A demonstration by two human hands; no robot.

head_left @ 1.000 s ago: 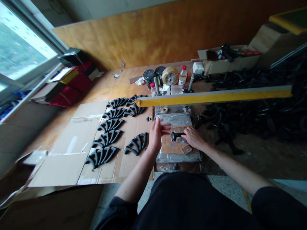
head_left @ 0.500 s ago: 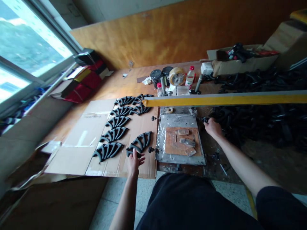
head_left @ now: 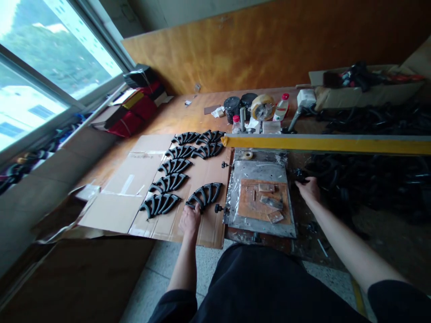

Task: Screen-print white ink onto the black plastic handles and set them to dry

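Since a second ago, both hands have left the wooden board [head_left: 247, 197]: the left hand [head_left: 189, 218] has swung out to the cardboard [head_left: 114, 179], and the right hand [head_left: 309, 189] has gone over to the heap of black parts [head_left: 343, 170]. No black part lies on the board now, only some small blocks [head_left: 271, 202], and the whole view has turned so that more of the window [head_left: 90, 49] shows.

At the near end of the closest fan of curved black parts [head_left: 203, 195], the left fingers are bent and touching the end piece; whether they grip it or merely press it, I cannot tell. Right thumb and forefinger sit just beside a black knob [head_left: 298, 172], and it is too dark there to say if they hold anything. More fans lie on the cardboard, beyond and to the left of this one.

A yellow bar [head_left: 326, 142] runs across the bench, hiding some of the heap and the ground behind the metal plate [head_left: 261, 170]. Behind it stand black cans [head_left: 232, 107], a roll of tape [head_left: 262, 107] and a red-capped bottle [head_left: 281, 109].
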